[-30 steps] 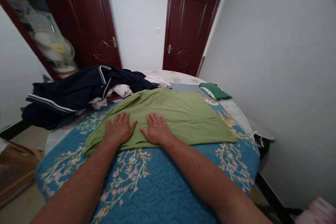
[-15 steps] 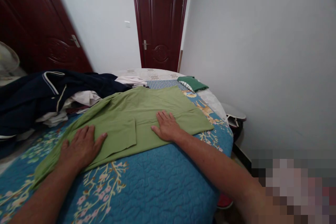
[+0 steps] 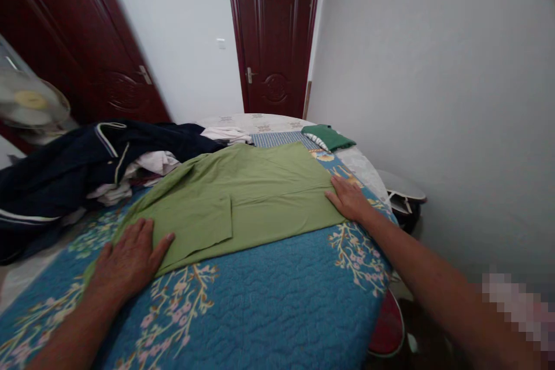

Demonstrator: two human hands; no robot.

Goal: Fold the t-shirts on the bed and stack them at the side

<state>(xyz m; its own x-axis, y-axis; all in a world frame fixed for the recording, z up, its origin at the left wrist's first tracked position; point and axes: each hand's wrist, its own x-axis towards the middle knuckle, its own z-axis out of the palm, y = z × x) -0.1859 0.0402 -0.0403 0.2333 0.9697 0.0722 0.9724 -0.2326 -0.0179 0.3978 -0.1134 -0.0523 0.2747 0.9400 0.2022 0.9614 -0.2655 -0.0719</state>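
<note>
A light green garment [image 3: 260, 185] lies spread on the blue flowered quilt [image 3: 260, 306], one part of it folded over on the left. Whether it is a shirt or something else I cannot tell. My left hand [image 3: 130, 257] rests flat on its near left part, thumb spread from the fingers. At the garment's right edge my right hand [image 3: 349, 198] lies with its fingers stretched out, touching the cloth and partly over the quilt. Neither hand grips anything.
Dark navy clothing [image 3: 65, 165] and pale crumpled clothes [image 3: 158, 163] are heaped at the left. A folded green garment [image 3: 332, 137] sits at the far end. Beyond the heap stands a fan [image 3: 32, 101]. A wall rises at the right, with a red stool [image 3: 387, 326] below the edge.
My right hand has slid from the middle of the green garment to its right edge. My left hand stays flat on the left part. The view has shifted slightly left.
</note>
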